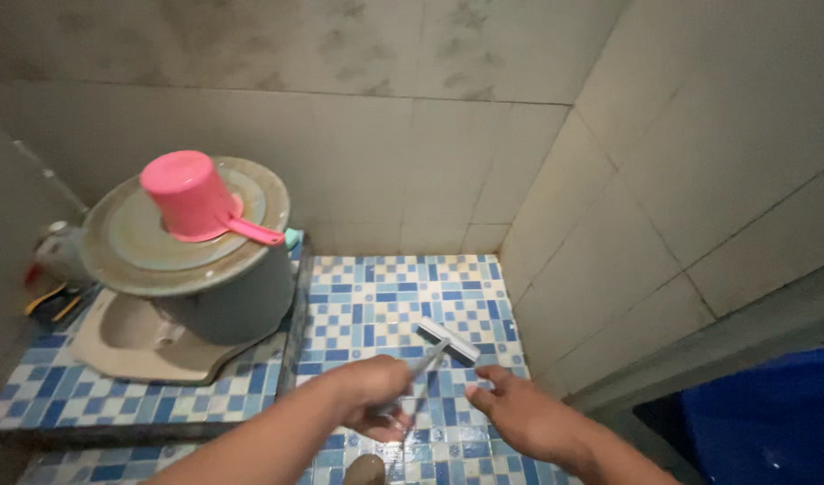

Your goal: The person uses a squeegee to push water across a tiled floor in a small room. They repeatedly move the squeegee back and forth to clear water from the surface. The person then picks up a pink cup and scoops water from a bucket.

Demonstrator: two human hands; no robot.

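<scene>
Blue mosaic floor beneath two hands: left hand grips one squeegee, right hand spread

Floor: small glazed blue-white mosaic tile, wet gloss at 6 o'clock. Walls: large matt tile, smudged. Pink dipper at 9 o'clock: smooth plastic. Bucket lid: dull, scuffed plastic. Squeegee: plastic-looking head.

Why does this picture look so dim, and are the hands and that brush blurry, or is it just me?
Head view: the light is low and soft, so the wall tiles look grey and grainy. The left hand, the right hand and the brush are smeared by motion blur. The pink scoop on the lid is sharper. The wet floor tiles show faint glare.
</scene>
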